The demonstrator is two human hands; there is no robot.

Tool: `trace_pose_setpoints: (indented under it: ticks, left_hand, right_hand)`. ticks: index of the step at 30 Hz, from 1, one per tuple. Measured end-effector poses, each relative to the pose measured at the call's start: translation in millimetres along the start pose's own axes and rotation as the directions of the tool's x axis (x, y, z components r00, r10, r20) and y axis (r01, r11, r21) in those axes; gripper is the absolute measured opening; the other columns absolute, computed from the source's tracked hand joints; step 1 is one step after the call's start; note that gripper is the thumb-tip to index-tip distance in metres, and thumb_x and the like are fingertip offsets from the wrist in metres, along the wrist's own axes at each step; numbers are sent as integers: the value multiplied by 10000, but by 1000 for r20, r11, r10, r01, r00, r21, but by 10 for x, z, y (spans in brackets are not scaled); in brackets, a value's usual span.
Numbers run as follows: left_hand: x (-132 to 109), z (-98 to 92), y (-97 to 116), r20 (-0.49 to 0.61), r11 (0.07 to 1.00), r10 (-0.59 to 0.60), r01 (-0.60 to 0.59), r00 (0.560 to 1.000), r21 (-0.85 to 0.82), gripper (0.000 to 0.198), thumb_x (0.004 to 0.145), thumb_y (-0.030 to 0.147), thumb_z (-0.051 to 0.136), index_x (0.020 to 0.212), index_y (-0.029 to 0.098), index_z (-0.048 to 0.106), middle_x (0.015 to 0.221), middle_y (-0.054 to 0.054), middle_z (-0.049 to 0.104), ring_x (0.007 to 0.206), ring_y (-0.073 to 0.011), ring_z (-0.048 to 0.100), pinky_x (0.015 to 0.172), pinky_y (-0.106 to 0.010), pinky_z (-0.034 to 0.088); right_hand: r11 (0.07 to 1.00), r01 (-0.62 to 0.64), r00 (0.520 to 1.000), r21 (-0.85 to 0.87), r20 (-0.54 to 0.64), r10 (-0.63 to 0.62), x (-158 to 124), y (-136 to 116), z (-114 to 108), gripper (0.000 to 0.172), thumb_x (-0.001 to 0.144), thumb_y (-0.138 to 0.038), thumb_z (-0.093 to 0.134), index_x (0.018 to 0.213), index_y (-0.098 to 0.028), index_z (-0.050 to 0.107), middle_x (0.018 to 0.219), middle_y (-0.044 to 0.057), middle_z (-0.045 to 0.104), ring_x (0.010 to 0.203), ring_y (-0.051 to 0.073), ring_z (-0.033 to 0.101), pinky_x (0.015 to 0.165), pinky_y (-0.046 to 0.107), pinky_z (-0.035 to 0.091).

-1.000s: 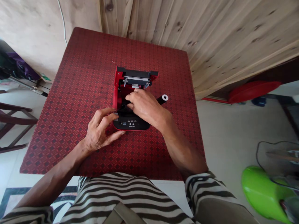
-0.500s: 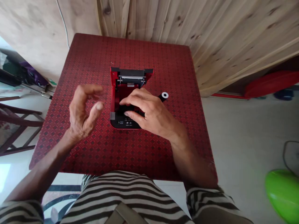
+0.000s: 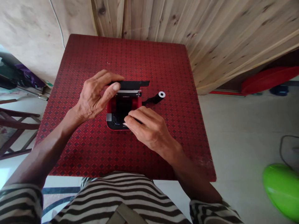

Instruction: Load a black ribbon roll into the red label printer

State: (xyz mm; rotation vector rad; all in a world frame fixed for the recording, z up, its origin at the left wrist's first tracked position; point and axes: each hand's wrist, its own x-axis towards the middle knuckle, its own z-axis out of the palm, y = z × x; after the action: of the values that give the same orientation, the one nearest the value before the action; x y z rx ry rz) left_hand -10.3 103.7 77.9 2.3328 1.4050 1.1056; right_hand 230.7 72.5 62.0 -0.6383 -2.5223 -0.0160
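A small red and black printer [image 3: 109, 125] stands on the table with its lid [image 3: 134, 84] raised at a tilt. My left hand [image 3: 97, 95] grips the left side of this lid between thumb and fingers. Below the lid's roller, a black ribbon [image 3: 123, 105] hangs down inside the body. My right hand [image 3: 148, 127] is closed in a pinch at the front of the printer, where the lower end of the ribbon meets the fingertips. A black ribbon roll [image 3: 161, 94] with a white core lies to the right, with a loose strip leading to the printer.
The table [image 3: 88, 149] has a red patterned cover. A plank wall [image 3: 158, 18] stands behind it. To the left is a wooden chair [image 3: 18, 124]; on the right floor lie a green rounded object [image 3: 281, 189] and a red one [image 3: 268, 81].
My left hand has moved right and taken hold of the lid, which has tilted lower towards me. The right hand has drawn back to the printer's front edge. A dark ribbon now shows inside.
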Motion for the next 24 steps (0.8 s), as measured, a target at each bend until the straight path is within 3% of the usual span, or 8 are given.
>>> trace_pose_setpoints:
  ticks: [4,10,15,21,24]
  left_hand:
    - [-288,-35,90,94,998,47,-43,994,-48,450,1102,548,432,1296,254,713,1288,-86,747,1228,-242,711,1083,-445,582]
    - [-622,67,-24,131,975,221,-217,966,-41,535,987,647,631,1387,293,671,1391,-120,707,1346,-331,673,1123,-540,570]
    - [-657,107,-65,175,978,195,-204,965,35,694,885,813,645,1324,279,704,1369,-134,715,1351,-362,667,1126,-582,561]
    - [-655,121,-64,152,941,321,-333,935,62,815,834,810,717,1448,284,609,1406,-156,680,1363,-374,655,1109,-595,572]
    - [-667,136,-62,148,950,295,-306,944,62,840,789,837,739,1413,283,638,1384,-154,688,1335,-390,669,1099,-609,579]
  right_hand:
    - [1000,10,999,-23,-38,-10,-142,-64,7,129,1029,-113,613,1068,-180,716,1020,74,782,880,214,659,743,371,519]
    - [999,-35,996,2,-86,35,-227,-103,25,186,1033,-86,580,1091,-184,726,1063,88,804,940,220,703,774,378,543]
    - [995,-70,993,66,-89,76,-232,-91,31,196,1024,-93,590,1116,-200,725,1083,93,798,958,226,711,795,389,565]
    - [993,-84,988,82,-124,94,-243,-85,21,180,1020,-96,615,1108,-212,721,1068,77,801,931,215,717,800,380,584]
    - [992,-82,986,98,-134,95,-241,-80,29,156,1017,-96,623,1110,-180,716,1057,93,804,931,220,718,811,382,593]
